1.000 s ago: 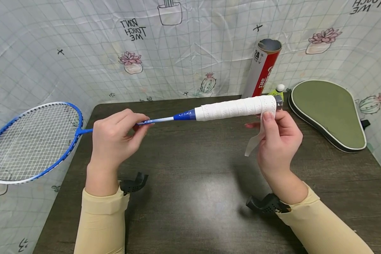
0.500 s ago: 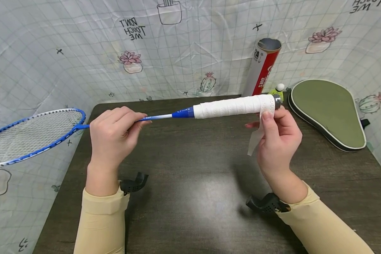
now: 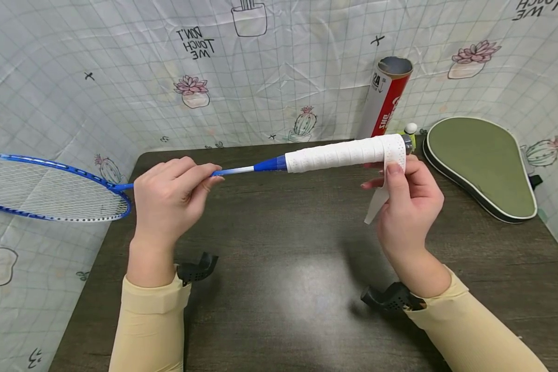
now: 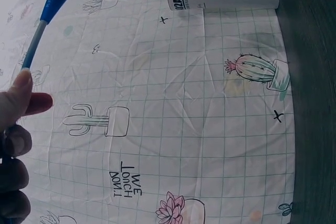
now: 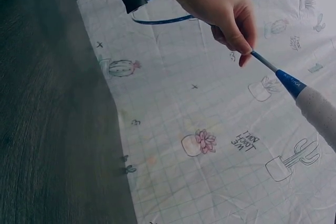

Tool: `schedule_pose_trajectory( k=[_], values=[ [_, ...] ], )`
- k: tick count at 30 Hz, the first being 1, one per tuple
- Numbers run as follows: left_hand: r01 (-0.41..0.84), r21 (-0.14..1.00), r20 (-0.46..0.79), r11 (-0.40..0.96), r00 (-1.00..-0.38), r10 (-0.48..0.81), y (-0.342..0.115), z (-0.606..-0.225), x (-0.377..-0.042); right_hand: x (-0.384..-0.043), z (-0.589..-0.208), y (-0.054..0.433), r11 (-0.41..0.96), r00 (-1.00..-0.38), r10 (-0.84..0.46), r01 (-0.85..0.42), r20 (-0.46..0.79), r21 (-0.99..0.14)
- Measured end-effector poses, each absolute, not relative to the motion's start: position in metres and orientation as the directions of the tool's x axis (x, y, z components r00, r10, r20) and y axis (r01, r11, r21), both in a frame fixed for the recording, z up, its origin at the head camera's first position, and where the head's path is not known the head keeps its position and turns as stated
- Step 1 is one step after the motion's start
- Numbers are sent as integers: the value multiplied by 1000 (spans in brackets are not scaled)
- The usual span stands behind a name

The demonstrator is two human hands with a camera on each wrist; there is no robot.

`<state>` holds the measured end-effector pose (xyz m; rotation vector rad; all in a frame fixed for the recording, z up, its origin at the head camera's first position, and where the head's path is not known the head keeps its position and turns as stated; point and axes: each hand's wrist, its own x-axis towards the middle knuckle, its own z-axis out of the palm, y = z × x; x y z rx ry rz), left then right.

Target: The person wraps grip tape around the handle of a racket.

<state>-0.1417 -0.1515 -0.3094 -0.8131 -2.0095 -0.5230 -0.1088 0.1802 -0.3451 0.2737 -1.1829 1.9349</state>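
A blue and white badminton racket (image 3: 269, 164) spans the head view above the table, its strung head at the far left. My left hand (image 3: 167, 199) grips the thin shaft between thumb and fingers; the left wrist view shows those curled fingers (image 4: 18, 174) too. White perforated grip tape (image 3: 339, 154) covers the handle in overlapping turns nearly to the dark butt end. With thumb and fingers, my right hand (image 3: 409, 201) pinches the tape where it comes off the handle, and a short tail of it hangs below. In the right wrist view only the handle's upper part (image 5: 317, 114) shows.
Behind the handle stands a red and white shuttlecock tube (image 3: 387, 98). A yellow-green shuttlecock (image 3: 411, 129) is partly hidden beside the butt. To the right lies a green paddle-shaped case (image 3: 479, 165). The dark wooden table (image 3: 283, 289) meets a patterned sheet (image 3: 269, 82) at the back.
The racket has turned about its long axis, its strung head tilting from broad to a narrower view. The tape's tail looks slightly shorter. Both hands have stayed nearly in place.
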Motion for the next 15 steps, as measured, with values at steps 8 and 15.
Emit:
schedule_pose_trajectory(
  k=[8, 15],
  values=[
    [734, 64, 817, 677, -428, 387, -154, -310, -141, -109, -345, 180, -228, -634, 537, -744, 556, -628],
    [737, 69, 826, 672, -420, 375, -156, -311, -142, -109, -344, 180, -235, -631, 533, -751, 564, -618]
  ],
)
